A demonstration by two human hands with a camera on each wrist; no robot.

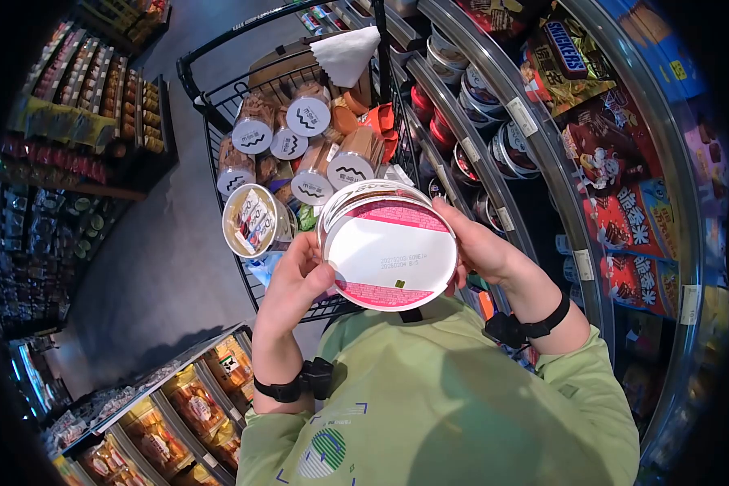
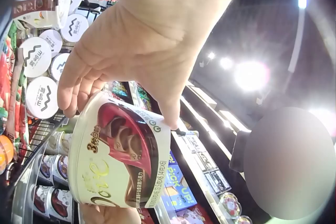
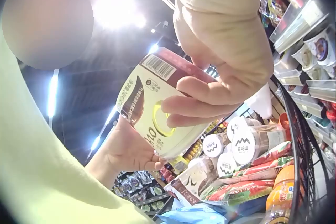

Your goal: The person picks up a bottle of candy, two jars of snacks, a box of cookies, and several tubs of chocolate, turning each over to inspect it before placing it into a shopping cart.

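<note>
Both hands hold a round Dove chocolate tub (image 1: pixel 393 255) in front of the green shirt. Its white base, with pink printed bands and a date stamp, faces the head camera. The left hand (image 1: pixel 290 283) grips one side of the tub, thumb near the base edge. On the opposite side the right hand (image 1: pixel 488 247) grips it, fingers spread along the wall in the right wrist view. The cream wall with a chocolate picture (image 2: pixel 123 150) shows in the left wrist view. Beside the left hand, a second tub (image 1: pixel 236 231) with wrapped pieces showing stands in the shopping cart (image 1: pixel 211 150).
Several clear jars with white lids (image 1: pixel 308 116) fill the cart, with an orange-capped bottle (image 3: pixel 281 184) and red packets (image 3: pixel 247 182) among them. Shelves at right carry more tubs (image 1: pixel 517 150) and bagged sweets (image 1: pixel 571 49). Packaged-food bins (image 1: pixel 150 429) stand at lower left.
</note>
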